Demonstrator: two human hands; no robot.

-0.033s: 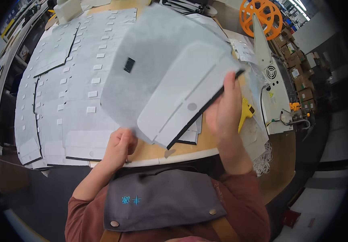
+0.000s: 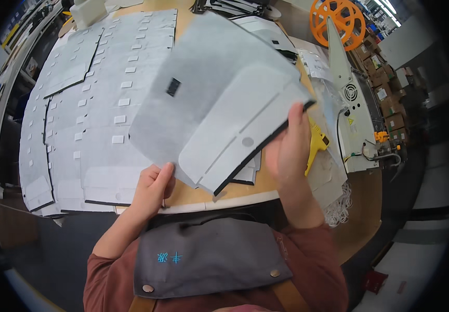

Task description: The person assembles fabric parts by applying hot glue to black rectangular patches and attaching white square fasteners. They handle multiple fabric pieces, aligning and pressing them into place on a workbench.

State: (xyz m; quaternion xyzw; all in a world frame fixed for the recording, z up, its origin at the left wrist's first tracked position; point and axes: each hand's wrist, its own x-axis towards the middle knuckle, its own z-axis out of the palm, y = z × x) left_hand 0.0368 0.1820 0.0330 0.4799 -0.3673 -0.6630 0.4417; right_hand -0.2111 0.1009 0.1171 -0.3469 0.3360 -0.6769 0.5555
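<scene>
A large grey sheet-like panel (image 2: 219, 57) is held tilted above the table. It has a small black patch, a paler rounded flap with a round mark, and a black-edged side. My right hand (image 2: 291, 148) grips that black edge, thumb along the front and fingers behind the panel. Down at the lower left edge, my left hand (image 2: 157, 184) has its fingers curled and its thumb against the panel. Its fingertips are partly hidden. Beneath, part of another black-edged piece (image 2: 245, 179) shows on the wooden table (image 2: 196, 198).
Overlapping grey panels (image 2: 105, 125) with rows of small white tabs cover the table's left side. A yellow glue gun (image 2: 315, 148) lies right of my right hand. Beyond it stands a pale machine (image 2: 357, 125) with an orange reel (image 2: 337, 21). White cord (image 2: 339, 208) hangs at the table edge.
The panel has shifted slightly downward at its top and right. My right hand has come down a little with it. My left thumb has straightened against the panel's edge.
</scene>
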